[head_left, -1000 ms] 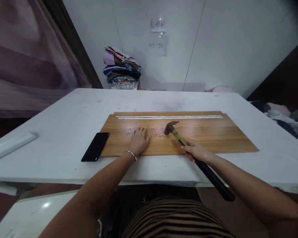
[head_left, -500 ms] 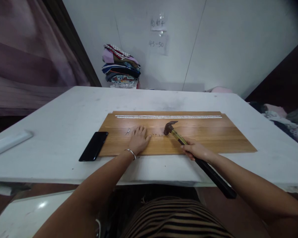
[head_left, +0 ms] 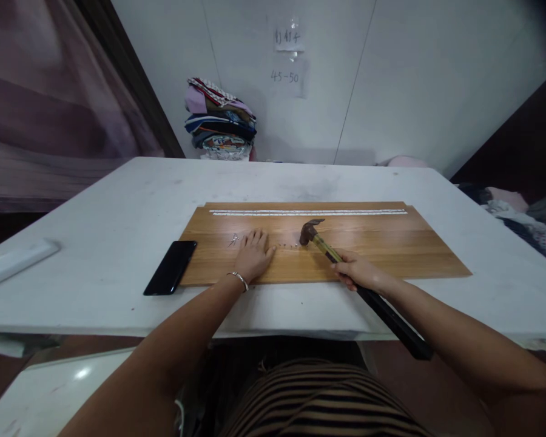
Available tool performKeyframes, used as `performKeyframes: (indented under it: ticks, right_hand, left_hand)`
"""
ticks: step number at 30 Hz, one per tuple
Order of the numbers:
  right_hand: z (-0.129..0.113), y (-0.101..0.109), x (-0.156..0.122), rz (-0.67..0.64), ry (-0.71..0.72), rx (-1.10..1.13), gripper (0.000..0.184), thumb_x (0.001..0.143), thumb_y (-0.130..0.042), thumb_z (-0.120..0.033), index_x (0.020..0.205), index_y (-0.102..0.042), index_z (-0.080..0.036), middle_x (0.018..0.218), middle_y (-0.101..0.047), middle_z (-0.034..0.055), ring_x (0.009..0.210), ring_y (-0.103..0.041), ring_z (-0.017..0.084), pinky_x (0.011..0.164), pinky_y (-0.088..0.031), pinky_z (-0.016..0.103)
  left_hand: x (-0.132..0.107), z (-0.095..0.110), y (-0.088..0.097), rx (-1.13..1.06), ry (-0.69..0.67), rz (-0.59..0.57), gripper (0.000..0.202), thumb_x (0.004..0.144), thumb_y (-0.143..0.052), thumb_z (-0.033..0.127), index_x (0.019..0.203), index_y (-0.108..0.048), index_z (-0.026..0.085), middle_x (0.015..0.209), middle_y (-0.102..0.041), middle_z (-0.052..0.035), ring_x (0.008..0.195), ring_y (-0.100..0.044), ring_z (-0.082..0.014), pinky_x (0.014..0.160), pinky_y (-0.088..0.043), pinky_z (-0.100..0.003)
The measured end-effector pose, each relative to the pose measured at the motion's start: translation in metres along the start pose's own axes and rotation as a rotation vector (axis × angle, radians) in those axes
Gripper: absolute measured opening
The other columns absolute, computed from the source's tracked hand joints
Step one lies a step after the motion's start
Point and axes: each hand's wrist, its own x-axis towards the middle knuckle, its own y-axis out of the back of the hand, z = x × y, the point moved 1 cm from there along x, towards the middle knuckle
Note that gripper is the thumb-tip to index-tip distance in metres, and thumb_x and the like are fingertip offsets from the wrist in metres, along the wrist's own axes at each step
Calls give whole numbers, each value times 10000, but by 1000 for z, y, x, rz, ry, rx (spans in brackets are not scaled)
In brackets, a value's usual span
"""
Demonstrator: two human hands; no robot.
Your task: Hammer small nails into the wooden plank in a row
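Observation:
A long wooden board [head_left: 391,249] lies on the white table [head_left: 109,224]. My right hand [head_left: 357,272] is closed round the handle of a claw hammer [head_left: 310,231]. The hammer's dark head rests on the board at the right end of a short row of small nails [head_left: 287,246]. My left hand [head_left: 253,256] lies flat on the board with fingers stretched out, just left of that row; a bracelet sits on its wrist. A few loose nails [head_left: 233,240] lie on the board left of that hand. A white strip [head_left: 307,212] runs along the board's far edge.
A black phone [head_left: 170,275] lies by the board's left end. A white bar-shaped object [head_left: 16,262] sits at the table's left edge. Folded clothes [head_left: 219,121] are stacked against the far wall. More cloth [head_left: 523,212] is piled off the table's right side.
The hammer head has stayed on the board by the nail row. Both hands are almost where they were; only the view has shifted slightly.

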Motion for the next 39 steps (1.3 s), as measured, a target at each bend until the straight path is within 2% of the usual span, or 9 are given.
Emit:
performKeyframes:
  ticks: [8, 12, 18, 26, 32, 36, 39]
  right_hand:
    - [4, -2, 3, -6, -32, 3, 246, 723, -590, -330, 886, -422, -253, 497, -421, -116, 342, -353, 81, 331, -310, 217]
    - [2, -2, 2, -5, -30, 9, 235, 732, -583, -318, 901, -435, -250, 509, -411, -116, 347, -345, 81, 330, -299, 217]
    - [-1, 0, 1, -17, -1, -6, 291, 766, -590, -319, 1032, -504, -235, 545, -448, -102, 369, -383, 91, 348, -308, 223]
    - [0, -2, 2, -10, -23, -18, 220, 748, -597, -321, 875, -432, -251, 535, -438, -97, 370, -371, 83, 346, -315, 226]
    - [2, 0, 2, -10, -12, 34, 270, 731, -608, -328, 940, -459, -246, 543, -436, -110, 367, -362, 79, 341, -301, 224]
    - [0, -1, 0, -12, -7, 54, 329, 716, -630, -368, 973, -462, -247, 507, -406, -131, 352, -354, 81, 335, -299, 222]
    - [-1, -3, 0, 3, -15, 49, 342, 702, -635, -376, 964, -457, -247, 493, -407, -134, 344, -352, 82, 329, -295, 221]
  left_hand:
    - [0, -1, -1, -3, 2, -9, 538, 1022, -410, 451, 1434, -545, 133, 1588, -478, -196, 1503, -370, -342, 1232, -264, -519]
    - [1, 0, 1, -1, 3, -19, 539, 1024, -406, 458, 1424, -552, 127, 1590, -476, -192, 1502, -376, -339, 1231, -273, -502]
    - [1, -1, -1, 12, 2, -2, 546, 1021, -403, 448, 1440, -537, 124, 1585, -481, -199, 1499, -379, -340, 1230, -274, -513]
    - [1, 0, 1, -6, -6, -12, 527, 1019, -399, 446, 1414, -556, 134, 1569, -493, -195, 1478, -393, -340, 1220, -279, -512]
    - [1, 0, 2, -35, -5, 4, 507, 1009, -435, 438, 1404, -566, 148, 1556, -507, -186, 1478, -397, -342, 1222, -279, -523]
    - [1, -1, 4, -93, -7, 46, 410, 992, -480, 369, 1310, -624, 153, 1477, -587, -162, 1417, -471, -308, 1207, -328, -465]
    - [-1, -3, 5, -179, 25, 136, 363, 975, -492, 301, 1278, -639, 164, 1359, -670, -140, 1315, -560, -278, 1161, -393, -430]
